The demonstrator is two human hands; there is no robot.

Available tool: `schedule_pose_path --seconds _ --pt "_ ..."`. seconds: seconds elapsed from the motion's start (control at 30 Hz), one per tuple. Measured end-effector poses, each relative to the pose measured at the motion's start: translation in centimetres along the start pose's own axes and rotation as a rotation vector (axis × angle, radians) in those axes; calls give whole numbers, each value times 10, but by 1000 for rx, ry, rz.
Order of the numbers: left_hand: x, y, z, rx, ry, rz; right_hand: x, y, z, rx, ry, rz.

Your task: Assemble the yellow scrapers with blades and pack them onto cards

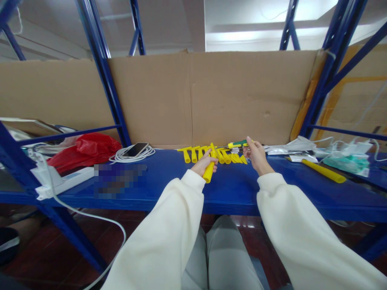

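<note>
Blue shelf point(178, 189) is spanning the frame; at center, the left hand point(204, 164) is gripping a yellow handle point(208, 173), the right hand point(256, 156), grip unclear, hovering beside a screwdriver point(239, 143).

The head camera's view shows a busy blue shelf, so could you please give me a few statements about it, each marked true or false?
1. The left hand grips a yellow tubular piece. True.
2. The crumpled red plastic bag lies at the right end of the shelf. False: the bag is on the left part of the view.
3. A dark rectangular smartphone rests on a coiled white cable. True.
4. A brown cardboard panel stands behind the row of yellow pieces. True.
5. The right hand rests on the person's lap. False: the right hand is over the shelf, beside a green-and-yellow handle.
</note>
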State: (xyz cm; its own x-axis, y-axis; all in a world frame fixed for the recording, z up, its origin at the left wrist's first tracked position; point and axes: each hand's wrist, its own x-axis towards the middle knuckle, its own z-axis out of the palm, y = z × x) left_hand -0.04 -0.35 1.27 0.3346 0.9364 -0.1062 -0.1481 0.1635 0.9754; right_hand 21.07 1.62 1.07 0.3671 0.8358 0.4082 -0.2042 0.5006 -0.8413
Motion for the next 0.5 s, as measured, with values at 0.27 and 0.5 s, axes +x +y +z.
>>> schedule_pose_path --seconds 0.27,0.5 --pt "-2 0 1 24 -6 -3 0 0 0 -20 9 32" --pt "1 -2 -1 25 9 12 -6 -10 4 59 -46 114"
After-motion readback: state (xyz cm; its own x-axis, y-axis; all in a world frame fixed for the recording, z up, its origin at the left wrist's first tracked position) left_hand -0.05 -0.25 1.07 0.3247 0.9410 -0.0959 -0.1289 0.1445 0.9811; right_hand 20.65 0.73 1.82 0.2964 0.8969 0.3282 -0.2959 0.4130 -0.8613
